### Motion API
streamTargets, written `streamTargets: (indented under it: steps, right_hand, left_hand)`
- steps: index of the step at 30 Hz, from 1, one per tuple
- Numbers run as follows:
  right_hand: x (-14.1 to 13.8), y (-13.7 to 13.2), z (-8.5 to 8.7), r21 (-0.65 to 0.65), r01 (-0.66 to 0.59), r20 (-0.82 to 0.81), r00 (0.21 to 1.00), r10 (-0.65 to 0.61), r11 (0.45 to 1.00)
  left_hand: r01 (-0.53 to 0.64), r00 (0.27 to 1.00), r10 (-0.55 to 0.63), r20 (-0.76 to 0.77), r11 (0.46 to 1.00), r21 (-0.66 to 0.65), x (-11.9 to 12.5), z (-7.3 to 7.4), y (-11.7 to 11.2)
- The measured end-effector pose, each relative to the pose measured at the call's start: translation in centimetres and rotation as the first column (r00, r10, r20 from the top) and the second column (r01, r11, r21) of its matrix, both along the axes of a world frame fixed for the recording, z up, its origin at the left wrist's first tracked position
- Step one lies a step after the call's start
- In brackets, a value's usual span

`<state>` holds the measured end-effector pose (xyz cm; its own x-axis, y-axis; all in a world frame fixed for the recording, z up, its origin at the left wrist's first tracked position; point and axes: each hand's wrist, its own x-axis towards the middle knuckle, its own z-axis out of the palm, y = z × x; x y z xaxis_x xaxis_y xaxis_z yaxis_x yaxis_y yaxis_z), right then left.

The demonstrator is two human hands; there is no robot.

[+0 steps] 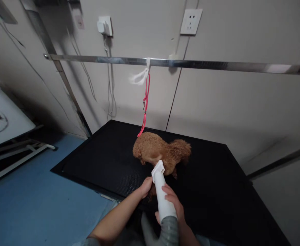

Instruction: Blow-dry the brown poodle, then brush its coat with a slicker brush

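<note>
A small curly brown dog is on the black grooming table, its head toward the right. My right hand is wrapped round the white dryer nozzle, whose flat tip is close to the fur on the dog's near side. A grey ribbed hose runs from the nozzle down toward me. My left hand is closed at the dog's leg, low on its near side; the nozzle hides part of the fingers.
A metal bar crosses above the table, with a white tie and a pink leash hanging down to the dog's back. Wall sockets and cords are behind. A white tub stands left over blue floor.
</note>
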<state>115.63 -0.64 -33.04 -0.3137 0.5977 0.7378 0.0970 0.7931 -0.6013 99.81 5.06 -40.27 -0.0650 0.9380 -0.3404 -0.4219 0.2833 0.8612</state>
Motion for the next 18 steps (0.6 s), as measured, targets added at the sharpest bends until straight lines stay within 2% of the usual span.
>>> streamTargets:
  steps: [2, 4, 9, 13, 16, 18]
  right_hand:
    - [0.5, -0.4, 0.3, -0.089, 0.009, -0.080, 0.997, -0.017, 0.996]
    - [1.1, -0.8, 0.3, -0.152, 0.027, -0.088, 0.995, -0.040, 0.988]
    - [1.7, -0.8, -0.5, -0.175, 0.101, -0.215, 0.967, -0.138, 0.979]
    - [1.4, -0.2, -0.1, -0.174, 0.116, -0.278, 0.947, -0.162, 0.978]
    - [1.2, 0.5, 1.2, -0.227, 0.049, -0.267, 0.957, -0.110, 0.973]
    - [1.2, 1.4, 2.3, -0.252, 0.086, -0.271, 0.950, -0.155, 0.964]
  left_hand:
    - [-0.068, 0.997, 0.069, -0.041, 0.997, 0.033, 0.3, -0.3, 0.3]
    - [-0.120, 0.989, 0.125, -0.078, 0.991, 0.059, 0.6, -0.5, 0.7]
    - [-0.173, 0.982, 0.178, -0.056, 0.981, 0.085, 1.1, -0.4, 1.7]
    - [-0.108, 0.994, 0.108, 0.002, 0.994, 0.002, 0.3, 0.3, 1.8]
    - [-0.047, 0.999, 0.047, -0.023, 0.999, 0.003, -0.4, 0.3, 1.5]
    - [-0.014, 0.998, 0.014, -0.063, 1.000, -0.008, -0.5, -0.2, 1.0]
